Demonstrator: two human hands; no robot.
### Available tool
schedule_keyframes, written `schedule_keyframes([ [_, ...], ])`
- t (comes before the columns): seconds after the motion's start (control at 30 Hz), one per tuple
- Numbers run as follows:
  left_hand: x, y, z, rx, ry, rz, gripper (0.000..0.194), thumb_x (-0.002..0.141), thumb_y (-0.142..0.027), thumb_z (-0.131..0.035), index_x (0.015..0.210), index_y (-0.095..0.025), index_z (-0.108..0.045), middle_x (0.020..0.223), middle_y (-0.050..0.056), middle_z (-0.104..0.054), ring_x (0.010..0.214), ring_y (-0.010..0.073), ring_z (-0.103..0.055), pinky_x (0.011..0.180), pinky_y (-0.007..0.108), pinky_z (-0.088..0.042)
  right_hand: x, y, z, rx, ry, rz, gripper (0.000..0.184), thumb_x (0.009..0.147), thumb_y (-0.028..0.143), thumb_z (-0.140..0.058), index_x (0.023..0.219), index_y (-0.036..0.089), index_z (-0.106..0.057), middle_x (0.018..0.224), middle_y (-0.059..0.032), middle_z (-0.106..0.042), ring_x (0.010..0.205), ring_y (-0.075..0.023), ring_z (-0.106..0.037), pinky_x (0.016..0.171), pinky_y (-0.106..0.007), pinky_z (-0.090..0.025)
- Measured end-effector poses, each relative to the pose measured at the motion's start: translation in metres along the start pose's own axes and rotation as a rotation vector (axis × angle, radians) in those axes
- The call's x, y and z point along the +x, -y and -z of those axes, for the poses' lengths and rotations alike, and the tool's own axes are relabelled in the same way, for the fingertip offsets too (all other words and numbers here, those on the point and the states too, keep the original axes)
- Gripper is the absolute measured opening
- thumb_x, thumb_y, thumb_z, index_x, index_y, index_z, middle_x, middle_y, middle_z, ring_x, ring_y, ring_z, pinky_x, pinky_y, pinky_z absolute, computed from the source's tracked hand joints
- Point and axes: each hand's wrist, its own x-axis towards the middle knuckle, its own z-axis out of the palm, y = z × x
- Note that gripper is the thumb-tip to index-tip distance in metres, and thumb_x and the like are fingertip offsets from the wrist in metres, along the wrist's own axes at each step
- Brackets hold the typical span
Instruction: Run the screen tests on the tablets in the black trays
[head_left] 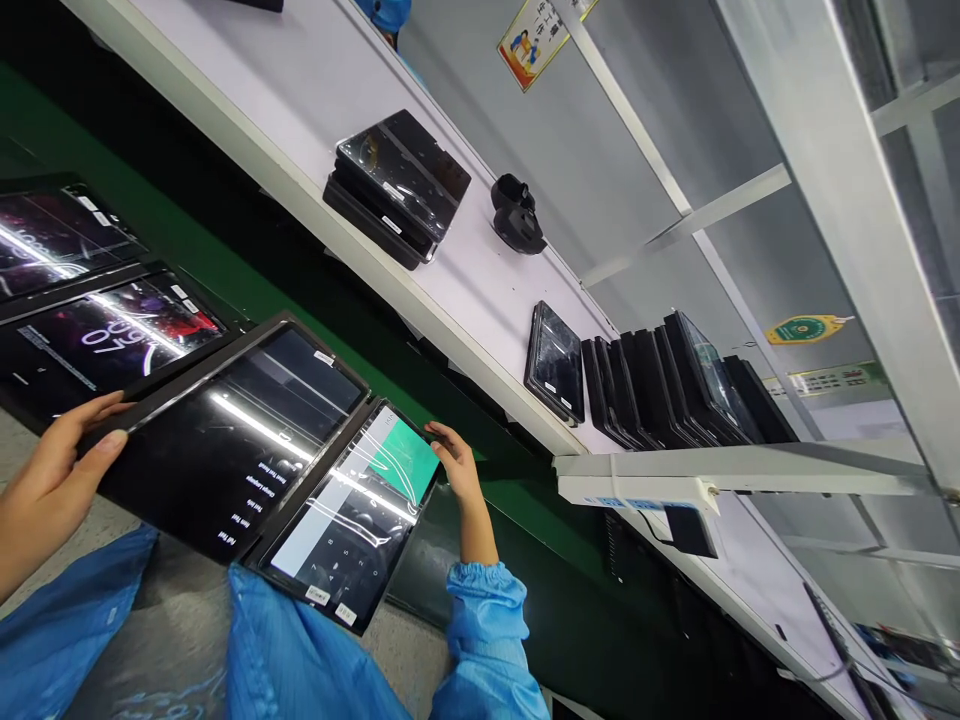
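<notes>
A long white desk (247, 90) runs by a grey wall (465, 70). Below it, the person's left fingers (100, 406) pinch the edge of a flat black tablet with white menu words (202, 455). Just right of it is a thin black tablet with a green patch on its screen (352, 520). Its long side slants up to the nearer, bent right fingers (448, 434), touching its edge; I can't tell if they grip.

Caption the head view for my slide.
Left hand holding the test-menu tablet, right hand at the edge of the keypad tablet beside it, more tablets on the white bench.
</notes>
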Motion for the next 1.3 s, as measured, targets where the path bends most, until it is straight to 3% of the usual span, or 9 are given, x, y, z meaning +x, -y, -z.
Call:
schedule_keyframes([
  [0.27,-0.001,-0.002,0.0,0.027,-0.007,-0.02,0.07,0.083,-0.057,-0.049,0.143,-0.021,-0.048,0.141,0.009,-0.056,0.134,0.0334,-0.048,0.118,0.057,-0.033,-0.011,-0.004,-0.004,-0.141,0.002,-0.037,0.039,0.079,0.043,-0.071,0.115,0.027,-0.072,0.127,-0.0068,-0.069,0.124,-0.0318,-0.059,0.111,-0.05,-0.041],
  [0.43,-0.002,-0.013,0.001,0.043,-0.011,-0.007,0.072,0.082,-0.055,-0.047,0.143,-0.017,-0.048,0.138,0.012,-0.057,0.134,0.0342,-0.048,0.118,0.057,-0.032,-0.011,0.003,-0.004,-0.123,0.006,-0.04,0.038,0.083,0.044,-0.066,0.117,0.027,-0.07,0.128,-0.0072,-0.069,0.122,-0.0312,-0.06,0.109,-0.049,-0.043],
  [0.5,-0.003,-0.014,0.001,0.049,0.002,0.001,0.071,0.084,-0.054,-0.047,0.144,-0.017,-0.047,0.14,0.012,-0.055,0.135,0.0338,-0.047,0.118,0.056,-0.032,-0.017,0.01,-0.009,-0.195,-0.064,0.012,0.038,0.086,0.043,-0.063,0.119,0.026,-0.07,0.128,-0.0086,-0.068,0.124,-0.0313,-0.059,0.11,-0.05,-0.043],
  [0.6,-0.003,-0.01,0.001,0.039,0.012,0.002,0.068,0.086,-0.052,-0.047,0.145,-0.018,-0.046,0.142,0.012,-0.054,0.136,0.0333,-0.046,0.118,0.055,-0.033,-0.037,0.026,-0.026,-0.363,-0.161,0.206,0.033,0.091,0.039,-0.058,0.12,0.027,-0.069,0.131,-0.0093,-0.065,0.131,-0.0304,-0.052,0.114,-0.051,-0.038],
  [0.73,-0.003,-0.005,0.001,0.02,0.003,-0.029,0.066,0.087,-0.05,-0.048,0.145,-0.02,-0.045,0.141,0.011,-0.055,0.136,0.0321,-0.047,0.118,0.053,-0.034,-0.084,0.046,-0.062,-0.584,0.057,0.478,0.031,0.093,0.027,-0.054,0.119,0.032,-0.07,0.134,-0.0051,-0.064,0.139,-0.0303,-0.045,0.115,-0.056,-0.036],
  [0.87,-0.003,-0.005,0.002,0.061,-0.001,-0.031,0.063,0.089,-0.049,-0.046,0.144,-0.018,-0.047,0.143,0.011,-0.053,0.136,0.0314,-0.046,0.119,0.053,-0.032,-0.122,0.045,-0.09,-0.735,0.271,0.558,0.035,0.089,0.027,-0.058,0.122,0.032,-0.07,0.147,-0.0029,-0.055,0.146,-0.0336,-0.035,0.118,-0.06,-0.031],
  [1.07,0.003,0.012,0.004,0.09,-0.007,-0.114,0.062,0.091,-0.05,-0.046,0.144,-0.018,-0.046,0.146,0.012,-0.052,0.138,0.0307,-0.045,0.12,0.052,-0.03,-0.144,0.038,-0.102,-0.834,0.35,0.508,0.037,0.088,0.026,-0.062,0.124,0.031,-0.07,0.16,-0.0035,-0.037,0.152,-0.0389,-0.019,0.119,-0.069,-0.019],
  [1.2,0.005,0.019,0.004,0.091,-0.005,-0.132,0.063,0.091,-0.051,-0.047,0.144,-0.018,-0.047,0.147,0.012,-0.051,0.139,0.0305,-0.044,0.12,0.051,-0.029,-0.15,0.04,-0.104,-0.789,0.443,0.524,0.033,0.086,0.029,-0.065,0.118,0.033,-0.072,0.158,-0.0005,-0.041,0.153,-0.0376,-0.018,0.12,-0.068,-0.014],
  [1.3,0.004,0.015,0.003,0.094,-0.003,-0.137,0.065,0.09,-0.053,-0.046,0.144,-0.018,-0.047,0.148,0.011,-0.051,0.14,0.0308,-0.042,0.121,0.051,-0.027,-0.138,0.038,-0.089,-0.693,0.281,0.504,0.038,0.087,0.03,-0.063,0.125,0.033,-0.068,0.157,-0.0022,-0.042,0.153,-0.0364,-0.016,0.121,-0.067,-0.012],
])
